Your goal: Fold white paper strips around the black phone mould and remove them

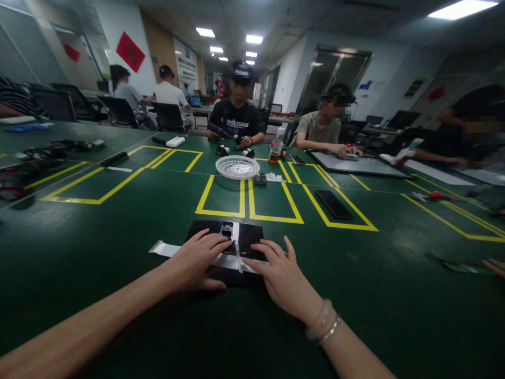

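In front of me on the green table lies a flat black rectangular panel [252,235]. White ribbon-like strips [168,249] cross it, one sideways past its left edge and one running up its middle. Close to the upper strip sits a small dark part with a shiny face [226,229]; its kind is unclear. My left hand [201,258] rests flat over the panel's left half, fingers stretched out. Over the right half lies my right hand [278,268], fingers spread, the index fingertip on the sideways strip near the crossing. Neither hand is closed around anything.
Beyond the panel stands a white plastic basket [238,176], beside a small black part [260,179]. A black phone [333,204] lies to the right within yellow tape lines [276,218]. Farther back is a bottle [276,147]. Several people sit around the table.
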`<state>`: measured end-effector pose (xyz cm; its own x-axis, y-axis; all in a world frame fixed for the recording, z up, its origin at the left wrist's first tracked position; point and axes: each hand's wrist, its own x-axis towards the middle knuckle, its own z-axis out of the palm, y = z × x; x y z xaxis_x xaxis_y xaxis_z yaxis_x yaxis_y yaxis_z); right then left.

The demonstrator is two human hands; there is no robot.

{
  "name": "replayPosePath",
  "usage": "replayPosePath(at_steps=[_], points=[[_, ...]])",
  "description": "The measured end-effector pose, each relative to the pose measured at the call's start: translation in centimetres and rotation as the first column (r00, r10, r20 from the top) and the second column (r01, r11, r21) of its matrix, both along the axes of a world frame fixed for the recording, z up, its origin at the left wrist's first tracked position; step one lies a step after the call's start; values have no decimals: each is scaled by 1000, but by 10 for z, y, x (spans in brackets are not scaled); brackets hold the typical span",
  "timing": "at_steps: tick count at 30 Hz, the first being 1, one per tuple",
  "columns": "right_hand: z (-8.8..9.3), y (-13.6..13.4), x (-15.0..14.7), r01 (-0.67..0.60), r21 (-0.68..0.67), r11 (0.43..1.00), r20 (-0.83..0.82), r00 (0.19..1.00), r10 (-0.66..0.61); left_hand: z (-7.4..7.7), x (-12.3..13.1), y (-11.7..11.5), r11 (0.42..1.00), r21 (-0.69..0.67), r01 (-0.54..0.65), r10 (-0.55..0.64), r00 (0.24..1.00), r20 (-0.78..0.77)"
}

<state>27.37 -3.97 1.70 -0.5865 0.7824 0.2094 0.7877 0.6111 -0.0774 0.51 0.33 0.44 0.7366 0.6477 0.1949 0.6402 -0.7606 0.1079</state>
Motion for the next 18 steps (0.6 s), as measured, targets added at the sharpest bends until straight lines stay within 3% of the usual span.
replayPosePath(at_steps=[6,10,14,18], points=[[2,7,9,73,38,997,-113,991,-68,1,-3,5,999,-25,23,-23,1000,12],[2,10,12,94,68,993,-151,985,-83,14,-24,20,993,38,-109,108,993,38],[1,10,12,96,63,993,-157,984,-85,23,-80,50,911,128,-391,378,919,115],[0,10,12,102,81,992,-150,985,-89,14,-164,72,738,77,-670,643,733,219]])
